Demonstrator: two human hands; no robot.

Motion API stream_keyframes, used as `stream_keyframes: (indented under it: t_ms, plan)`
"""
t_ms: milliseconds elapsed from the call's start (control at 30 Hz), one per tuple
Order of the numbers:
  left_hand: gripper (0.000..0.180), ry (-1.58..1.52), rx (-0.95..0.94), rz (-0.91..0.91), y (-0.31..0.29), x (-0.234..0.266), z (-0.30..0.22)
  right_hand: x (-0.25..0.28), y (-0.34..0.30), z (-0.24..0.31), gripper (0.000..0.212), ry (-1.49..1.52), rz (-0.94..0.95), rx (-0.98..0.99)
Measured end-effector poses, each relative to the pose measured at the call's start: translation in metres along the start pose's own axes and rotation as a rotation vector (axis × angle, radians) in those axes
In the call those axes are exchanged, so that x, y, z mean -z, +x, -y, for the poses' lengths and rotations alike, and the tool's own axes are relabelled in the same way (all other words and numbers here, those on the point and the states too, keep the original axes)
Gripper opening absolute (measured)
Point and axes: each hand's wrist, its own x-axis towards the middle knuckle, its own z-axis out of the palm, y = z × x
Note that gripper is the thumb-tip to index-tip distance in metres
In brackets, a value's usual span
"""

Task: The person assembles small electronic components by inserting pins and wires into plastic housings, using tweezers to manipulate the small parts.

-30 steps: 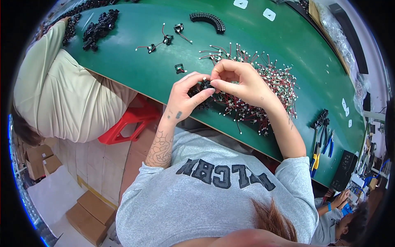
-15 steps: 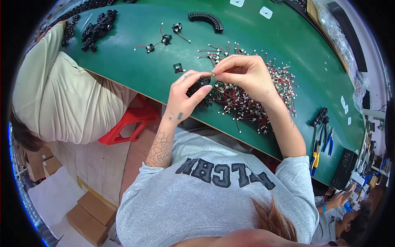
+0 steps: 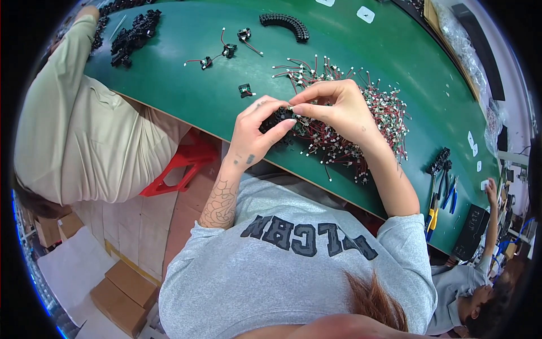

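My left hand [image 3: 254,133] and my right hand [image 3: 339,111] meet at the fingertips over the table's near side. Between them is a small green-and-white part [image 3: 292,108], mostly covered by the fingers; its exact kind cannot be made out. My right thumb and index finger pinch it from the right. The left fingers are curled against it, with the thumb just below. Behind and under my left hand lies a heap of black plastic parts [image 3: 276,120], partly hidden. Beside it spreads a big pile of small white connectors with red and black wires [image 3: 387,116], partly beneath my right forearm.
On the green table [image 3: 186,96] lie several small black modules [image 3: 228,51], a curved black strip [image 3: 285,25] and black parts [image 3: 135,37]. Pliers [image 3: 450,195] and a black box [image 3: 472,229] are at right. One person sits left by a red stool [image 3: 180,166], another lower right.
My hands have shifted slightly, and less of the green part shows between my fingertips. The person at lower right has raised an arm toward the table's edge.
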Motion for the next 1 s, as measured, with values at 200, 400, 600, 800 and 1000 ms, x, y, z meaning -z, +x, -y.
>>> stream_keyframes:
  t_ms: [200,400,600,800,1000]
  plan:
    - [0.025,-0.027,0.046,0.036,0.0,0.0,-0.002,-0.001,0.003,-0.01,0.008,-0.178,-0.062,0.233]
    - [0.026,-0.022,0.032,0.038,0.001,0.0,-0.003,0.0,0.003,-0.009,0.008,-0.175,0.004,0.193]
    - [0.027,0.021,-0.003,0.021,0.0,-0.003,-0.005,0.003,-0.002,-0.006,0.009,-0.215,-0.005,0.211]
    - [0.027,0.017,0.02,0.034,-0.003,-0.004,-0.008,0.003,-0.006,-0.007,0.009,-0.251,-0.017,0.222]
    - [0.026,0.071,-0.019,0.05,-0.008,-0.004,-0.002,-0.005,-0.008,-0.005,0.009,-0.423,-0.022,0.373]
